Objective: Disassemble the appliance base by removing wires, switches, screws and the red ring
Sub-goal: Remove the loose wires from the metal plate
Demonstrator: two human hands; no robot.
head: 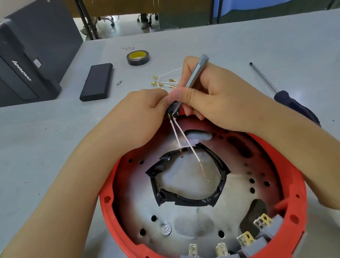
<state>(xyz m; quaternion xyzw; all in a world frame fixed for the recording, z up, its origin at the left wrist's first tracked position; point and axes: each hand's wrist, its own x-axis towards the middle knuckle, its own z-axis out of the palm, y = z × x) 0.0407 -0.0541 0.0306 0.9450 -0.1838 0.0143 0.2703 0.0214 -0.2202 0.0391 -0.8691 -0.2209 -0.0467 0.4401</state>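
Fingers (175, 97) of both hands pinch a small black part (172, 111) above the red ring (110, 209)

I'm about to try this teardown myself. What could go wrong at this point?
The grey screwdriver in the right hand works right beside the left hand fingertips on the small black part; a slip could jab them. The two white wires hang with bare copper ends and could snag or break.
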